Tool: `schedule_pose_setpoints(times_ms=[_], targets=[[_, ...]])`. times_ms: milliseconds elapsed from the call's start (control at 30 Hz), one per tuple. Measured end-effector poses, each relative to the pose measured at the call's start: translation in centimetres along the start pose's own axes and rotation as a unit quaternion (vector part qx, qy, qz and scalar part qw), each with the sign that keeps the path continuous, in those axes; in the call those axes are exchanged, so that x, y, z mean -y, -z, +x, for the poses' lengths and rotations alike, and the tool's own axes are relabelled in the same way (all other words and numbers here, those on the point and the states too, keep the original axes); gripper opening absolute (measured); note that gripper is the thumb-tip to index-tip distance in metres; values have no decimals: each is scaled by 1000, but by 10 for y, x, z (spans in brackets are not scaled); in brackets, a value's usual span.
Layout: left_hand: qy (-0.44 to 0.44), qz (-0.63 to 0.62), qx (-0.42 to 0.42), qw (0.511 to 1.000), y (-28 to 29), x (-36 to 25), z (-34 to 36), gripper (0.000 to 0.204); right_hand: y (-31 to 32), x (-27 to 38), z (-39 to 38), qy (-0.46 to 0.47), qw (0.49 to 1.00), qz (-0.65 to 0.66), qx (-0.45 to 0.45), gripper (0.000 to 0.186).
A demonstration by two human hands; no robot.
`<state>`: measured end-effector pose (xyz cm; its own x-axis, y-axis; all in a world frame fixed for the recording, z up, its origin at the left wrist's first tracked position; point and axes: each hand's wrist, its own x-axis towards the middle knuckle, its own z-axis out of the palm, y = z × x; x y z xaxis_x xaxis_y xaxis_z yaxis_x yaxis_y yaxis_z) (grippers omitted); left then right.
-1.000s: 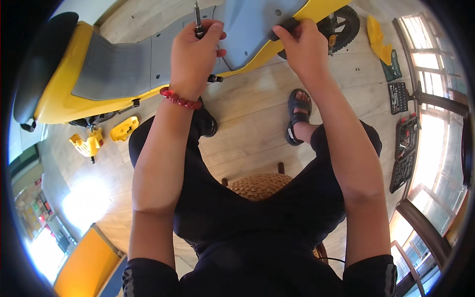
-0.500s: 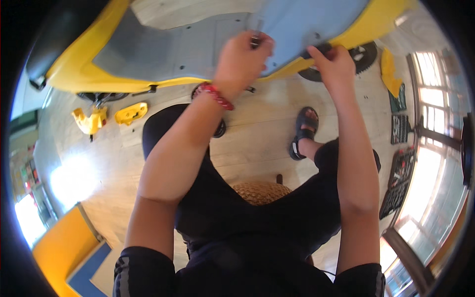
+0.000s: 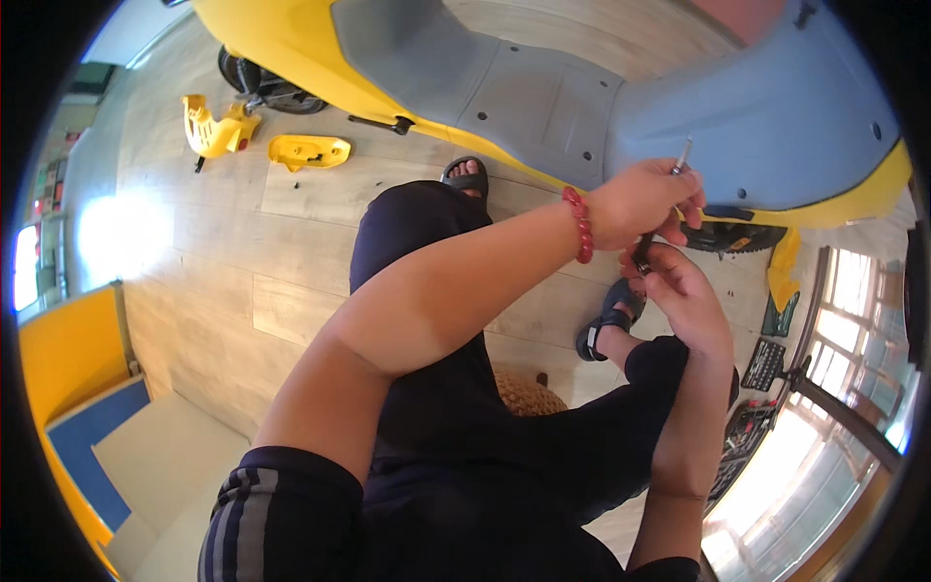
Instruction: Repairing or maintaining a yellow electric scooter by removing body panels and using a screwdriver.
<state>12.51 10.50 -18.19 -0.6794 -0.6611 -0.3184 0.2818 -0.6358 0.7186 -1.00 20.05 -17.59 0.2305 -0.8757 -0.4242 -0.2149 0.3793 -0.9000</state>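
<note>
My left hand (image 3: 645,204), with a red beaded bracelet at its wrist, is closed around a thin screwdriver (image 3: 687,155). The metal shaft points up and away over the grey-blue footboard panel (image 3: 752,126) of a yellow scooter body (image 3: 291,44). Just below and to the right, my right hand (image 3: 689,299) pinches a small black piece (image 3: 642,254) close to the left fingers. That piece lines up with the screwdriver, and I cannot tell whether it is the handle or a separate part. Along the panel's near edge runs a dark slot (image 3: 727,211).
Yellow plastic parts, a curved shell (image 3: 218,128) and an oval cover (image 3: 308,151), lie on the wood floor at left. Open tool cases (image 3: 763,364) line the right by the windows. A wheel (image 3: 727,239) shows under the scooter. A woven stool (image 3: 529,396) is beneath me.
Both hands have drawn back from the scooter panel and come together over the floor near my right foot. The view has swung, so the scooter appears tilted and further right.
</note>
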Motion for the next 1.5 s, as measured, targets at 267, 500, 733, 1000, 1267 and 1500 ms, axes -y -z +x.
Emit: schedule_pose_setpoints(times_ms=[267,500,733,1000,1267,1500], targets=[[-19,169,4,985,7,-15,-10,30,-15,0,33,-33,985,159,-55,21],[-94,217,-124,964,32,0,7,30,14,-16,33,-82,988,1,-133,17],[-37,503,1,863,41,9,-8,30,32,-40,22,-80,961,-240,-111,18],[50,638,-68,765,123,21,-11,29,56,-36,9,-130,925,-330,-133,20],[215,259,-340,878,183,37,-13,30,67,-50,7,-106,865,-484,-78,23],[257,-109,-419,864,138,66,30,69,66,-33,13,-207,861,-460,-62,22]])
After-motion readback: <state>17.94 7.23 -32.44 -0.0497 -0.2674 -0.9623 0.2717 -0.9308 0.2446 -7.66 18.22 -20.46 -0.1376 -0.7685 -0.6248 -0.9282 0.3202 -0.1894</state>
